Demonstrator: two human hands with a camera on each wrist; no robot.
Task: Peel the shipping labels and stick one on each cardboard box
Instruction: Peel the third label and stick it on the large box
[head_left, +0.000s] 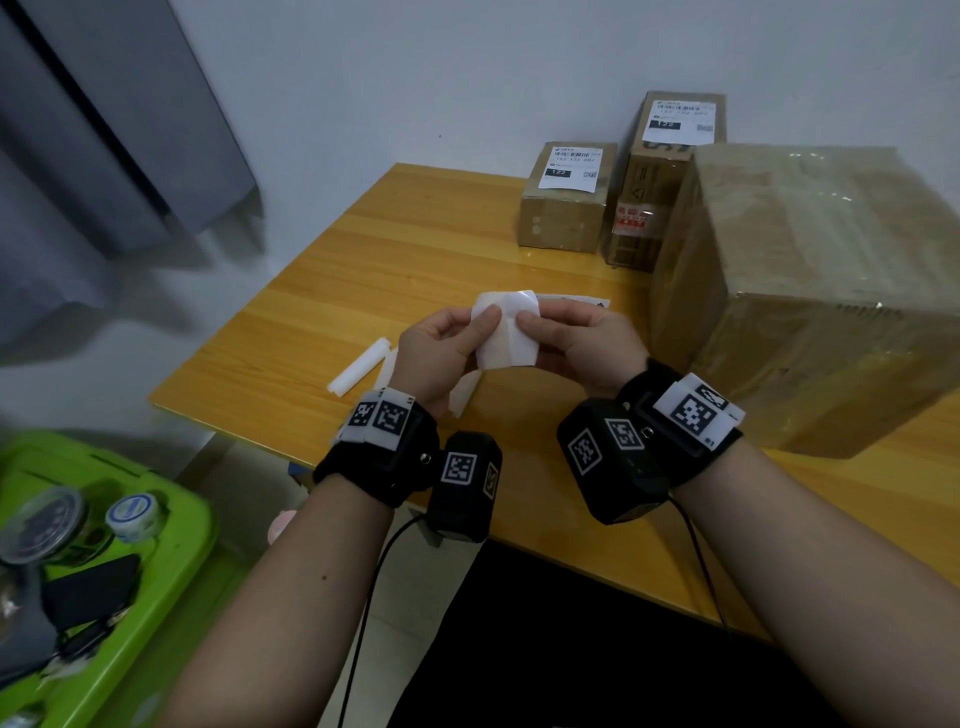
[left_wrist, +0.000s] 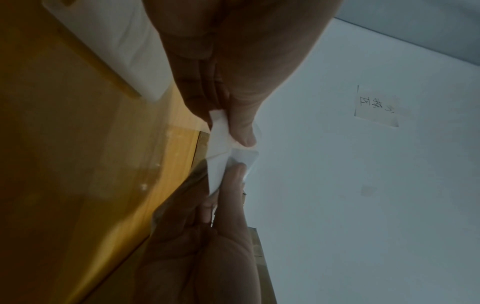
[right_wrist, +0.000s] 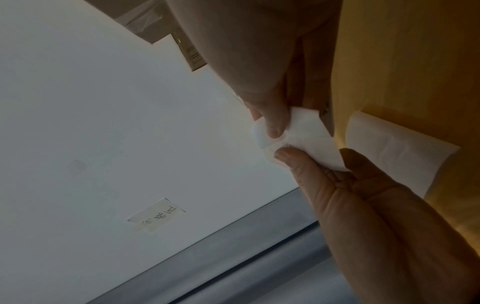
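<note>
Above the wooden table (head_left: 395, 249) I hold a white shipping label sheet (head_left: 508, 338) between both hands, its blank side toward me. My left hand (head_left: 480, 327) pinches its left edge and my right hand (head_left: 532, 326) pinches its right edge, thumbs on top. The left wrist view shows the label (left_wrist: 221, 150) creased between the two thumbs; in the right wrist view the label (right_wrist: 309, 133) looks the same. A small cardboard box (head_left: 563, 218) and a tall one (head_left: 657, 208) each carry a printed label on top. The big taped box (head_left: 810, 296) shows no label.
Curled white backing strips (head_left: 359, 366) lie on the table left of my hands. Another printed label (head_left: 574, 300) lies flat behind them. A green bin (head_left: 171, 525) with a tape roll (head_left: 136, 514) and other items stands at lower left. A grey curtain hangs at left.
</note>
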